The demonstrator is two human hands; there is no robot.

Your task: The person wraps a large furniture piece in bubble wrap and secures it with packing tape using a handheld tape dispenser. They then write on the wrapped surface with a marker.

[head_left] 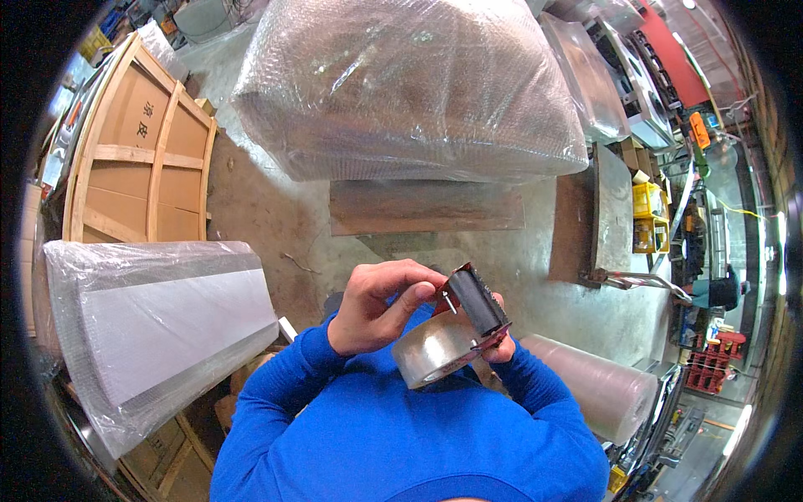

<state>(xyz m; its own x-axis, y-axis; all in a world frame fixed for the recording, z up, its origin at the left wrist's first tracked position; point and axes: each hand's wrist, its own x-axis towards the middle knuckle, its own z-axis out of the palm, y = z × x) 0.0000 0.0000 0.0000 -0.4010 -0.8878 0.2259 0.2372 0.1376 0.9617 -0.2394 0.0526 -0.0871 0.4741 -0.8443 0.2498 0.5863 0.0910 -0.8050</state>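
Right in front of the blue-sleeved chest, here's the tape dispenser (pixel 478 303), black roller up top, its clear tape roll (pixel 428 351) hanging below! The right hand (pixel 502 345), partly hidden, has its fingers gripping the far side. The left hand (pixel 372 309) brings thumb and forefinger to the near edge; whether they're pinching anything, I can't tell. Beyond looms a big bubble-wrapped bundle (pixel 410 92).

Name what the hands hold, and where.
A tape dispenser: the right hand grips its right side, mostly hidden behind it; the left hand has fingertips at its frame's left edge.
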